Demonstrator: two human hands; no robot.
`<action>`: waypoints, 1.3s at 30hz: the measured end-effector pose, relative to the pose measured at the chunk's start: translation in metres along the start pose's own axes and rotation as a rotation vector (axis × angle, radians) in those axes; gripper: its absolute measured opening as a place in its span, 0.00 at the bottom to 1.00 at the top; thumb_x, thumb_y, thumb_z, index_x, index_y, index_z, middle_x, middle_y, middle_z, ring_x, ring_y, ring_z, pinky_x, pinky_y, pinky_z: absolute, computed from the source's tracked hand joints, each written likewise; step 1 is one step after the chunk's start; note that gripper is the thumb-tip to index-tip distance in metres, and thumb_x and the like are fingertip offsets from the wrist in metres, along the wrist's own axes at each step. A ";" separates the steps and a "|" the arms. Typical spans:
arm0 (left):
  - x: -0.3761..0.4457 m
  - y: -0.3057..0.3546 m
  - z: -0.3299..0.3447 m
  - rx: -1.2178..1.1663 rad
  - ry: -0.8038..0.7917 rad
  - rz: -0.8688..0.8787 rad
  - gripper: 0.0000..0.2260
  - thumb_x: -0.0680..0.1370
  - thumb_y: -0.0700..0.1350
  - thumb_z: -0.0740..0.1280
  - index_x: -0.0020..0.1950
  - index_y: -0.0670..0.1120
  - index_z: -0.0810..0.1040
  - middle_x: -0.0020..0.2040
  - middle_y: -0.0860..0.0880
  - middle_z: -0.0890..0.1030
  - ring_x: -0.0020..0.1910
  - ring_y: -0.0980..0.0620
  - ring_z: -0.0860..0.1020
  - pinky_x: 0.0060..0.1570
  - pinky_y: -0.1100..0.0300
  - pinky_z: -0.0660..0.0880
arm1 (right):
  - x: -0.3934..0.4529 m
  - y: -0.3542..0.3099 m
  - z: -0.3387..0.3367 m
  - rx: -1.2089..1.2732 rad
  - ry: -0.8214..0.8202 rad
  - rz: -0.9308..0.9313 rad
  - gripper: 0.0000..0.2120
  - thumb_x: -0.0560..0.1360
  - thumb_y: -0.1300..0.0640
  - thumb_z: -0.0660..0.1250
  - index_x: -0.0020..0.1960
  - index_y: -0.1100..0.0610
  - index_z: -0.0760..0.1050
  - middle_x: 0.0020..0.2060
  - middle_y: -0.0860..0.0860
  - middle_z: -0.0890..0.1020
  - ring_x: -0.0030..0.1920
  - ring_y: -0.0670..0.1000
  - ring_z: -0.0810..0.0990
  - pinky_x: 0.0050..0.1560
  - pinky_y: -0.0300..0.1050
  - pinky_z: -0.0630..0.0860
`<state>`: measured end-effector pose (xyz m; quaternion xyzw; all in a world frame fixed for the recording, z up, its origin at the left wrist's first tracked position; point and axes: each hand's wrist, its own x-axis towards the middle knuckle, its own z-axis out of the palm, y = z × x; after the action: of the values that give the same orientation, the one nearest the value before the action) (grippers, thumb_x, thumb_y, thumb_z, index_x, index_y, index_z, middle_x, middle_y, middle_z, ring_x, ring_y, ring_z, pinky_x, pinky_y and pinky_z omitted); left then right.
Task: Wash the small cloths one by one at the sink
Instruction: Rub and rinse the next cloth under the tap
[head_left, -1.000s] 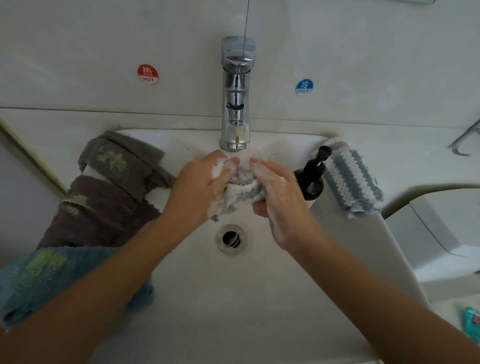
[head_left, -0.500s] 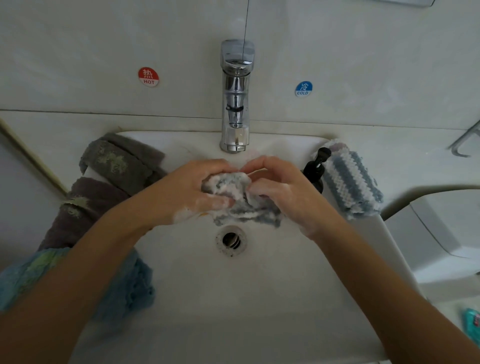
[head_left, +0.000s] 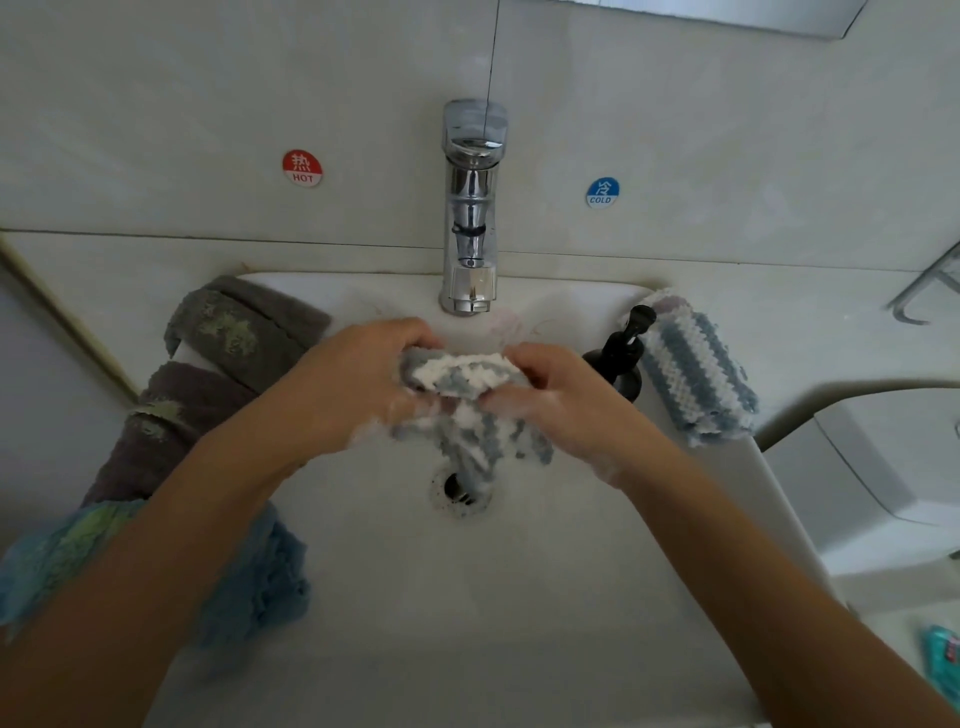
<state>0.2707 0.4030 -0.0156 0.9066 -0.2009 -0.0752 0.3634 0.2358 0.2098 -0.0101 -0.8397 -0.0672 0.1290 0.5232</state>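
A soapy blue-and-white striped cloth (head_left: 467, 395) is stretched between both my hands over the white sink (head_left: 519, 597), just below the chrome tap (head_left: 470, 218). My left hand (head_left: 358, 384) grips its left end and my right hand (head_left: 561, 395) grips its right end. The cloth's lower part hangs down toward the drain (head_left: 460, 491). Suds cling to both hands. A second striped cloth (head_left: 696, 374) lies on the sink's right rim. Two grey-brown cloths (head_left: 234, 332) and a teal cloth (head_left: 67, 561) lie along the left rim.
A black soap pump bottle (head_left: 621, 358) stands on the right rim, close behind my right hand. Red HOT (head_left: 302, 168) and blue COLD (head_left: 602, 192) stickers flank the tap on the wall. A teal packet (head_left: 943, 660) lies at the far lower right.
My hands have drawn apart and spread the bunched cloth out sideways between them. More of the cloth now hangs down toward the drain.
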 end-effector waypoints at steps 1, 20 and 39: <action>0.000 0.000 -0.003 -0.064 0.011 0.003 0.09 0.70 0.41 0.76 0.47 0.44 0.80 0.40 0.52 0.81 0.37 0.56 0.78 0.39 0.64 0.75 | 0.000 -0.001 -0.002 0.071 0.020 0.012 0.05 0.75 0.62 0.70 0.43 0.56 0.74 0.32 0.48 0.74 0.31 0.44 0.72 0.31 0.33 0.68; -0.003 -0.001 -0.006 -0.573 0.004 -0.052 0.08 0.73 0.37 0.72 0.49 0.46 0.81 0.46 0.49 0.85 0.45 0.53 0.83 0.43 0.64 0.79 | -0.001 0.000 -0.011 0.224 -0.053 -0.018 0.21 0.62 0.58 0.74 0.54 0.56 0.75 0.39 0.46 0.82 0.40 0.44 0.82 0.39 0.33 0.76; -0.004 -0.026 -0.036 -0.269 -0.010 -0.273 0.02 0.74 0.40 0.72 0.45 0.45 0.81 0.39 0.48 0.83 0.43 0.44 0.80 0.45 0.52 0.75 | 0.004 0.007 -0.025 0.264 0.160 0.001 0.04 0.75 0.63 0.70 0.49 0.58 0.80 0.39 0.49 0.86 0.40 0.47 0.85 0.37 0.37 0.79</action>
<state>0.2857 0.4446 -0.0071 0.8683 -0.0662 -0.1544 0.4668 0.2463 0.1863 -0.0065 -0.7713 -0.0074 0.0699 0.6326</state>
